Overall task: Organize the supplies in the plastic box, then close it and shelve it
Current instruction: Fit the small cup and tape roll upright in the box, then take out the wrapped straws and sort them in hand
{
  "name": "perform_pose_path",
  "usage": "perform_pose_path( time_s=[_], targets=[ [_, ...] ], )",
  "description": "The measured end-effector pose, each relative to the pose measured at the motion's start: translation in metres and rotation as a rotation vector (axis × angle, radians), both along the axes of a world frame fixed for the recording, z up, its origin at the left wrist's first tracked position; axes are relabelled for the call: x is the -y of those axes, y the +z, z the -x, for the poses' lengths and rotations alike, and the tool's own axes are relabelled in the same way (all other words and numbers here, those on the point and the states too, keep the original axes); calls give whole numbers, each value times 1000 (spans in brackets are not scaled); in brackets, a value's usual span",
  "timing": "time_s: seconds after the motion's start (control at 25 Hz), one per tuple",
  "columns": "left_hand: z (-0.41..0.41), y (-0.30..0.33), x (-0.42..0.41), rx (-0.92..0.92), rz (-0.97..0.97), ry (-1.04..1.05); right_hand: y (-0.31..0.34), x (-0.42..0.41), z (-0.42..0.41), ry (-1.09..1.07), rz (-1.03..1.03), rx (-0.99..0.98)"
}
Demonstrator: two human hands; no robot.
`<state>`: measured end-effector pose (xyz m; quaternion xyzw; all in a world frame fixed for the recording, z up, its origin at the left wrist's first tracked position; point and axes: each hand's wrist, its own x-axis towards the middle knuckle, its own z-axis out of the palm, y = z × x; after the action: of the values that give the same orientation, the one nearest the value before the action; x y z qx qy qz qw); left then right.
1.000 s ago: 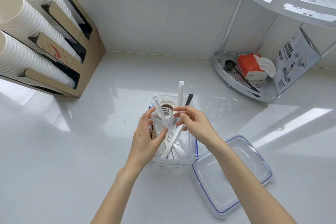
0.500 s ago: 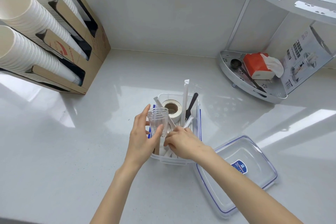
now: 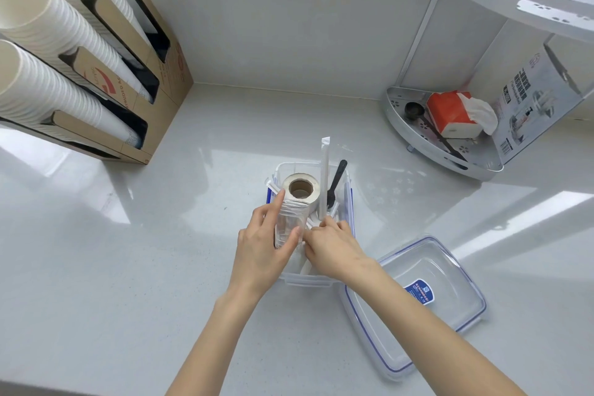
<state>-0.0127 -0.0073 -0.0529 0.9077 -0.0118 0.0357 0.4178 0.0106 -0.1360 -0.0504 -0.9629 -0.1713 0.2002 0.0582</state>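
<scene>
The clear, blue-trimmed lid (image 3: 414,305) lies nearest, right of the plastic box (image 3: 348,202); over the box, the left hand (image 3: 262,247) grips a transparent ribbed jar (image 3: 287,225); the right hand (image 3: 331,246) pinches white wrapped utensils (image 3: 313,223); behind stand a tape roll (image 3: 300,188), wrapped straw (image 3: 324,170) and black fork (image 3: 334,185).

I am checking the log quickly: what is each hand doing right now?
Left hand: closed around the clear plastic jar, holding it in the plastic box.
Right hand: inside the box among the white utensils; its fingers are hidden, so the grip cannot be told.
</scene>
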Motion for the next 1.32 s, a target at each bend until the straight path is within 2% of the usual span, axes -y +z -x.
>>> perform_pose_path(
  time_s=[0.12,0.28,0.36,0.56,0.88,1.2,1.32],
  targets=[
    [2,-5,5,42,-98,-12,0,7,0,-60,-108,3],
    [2,-6,6,47,-96,-5,7,14,0,-328,-655,5],
    [2,-9,5,49,-118,6,13,17,1,-336,-787,-10],
    [3,-12,7,-6,-213,-20,10,20,0,-291,-696,20],
    [3,-17,0,90,-298,-12,8,10,-4,-185,-411,-169],
    [-2,-15,2,82,-322,-4,6,2,-3,-214,-278,-111],
    [-5,-11,1,68,-350,-27,7,4,-3,-222,-317,-126]
  ],
)
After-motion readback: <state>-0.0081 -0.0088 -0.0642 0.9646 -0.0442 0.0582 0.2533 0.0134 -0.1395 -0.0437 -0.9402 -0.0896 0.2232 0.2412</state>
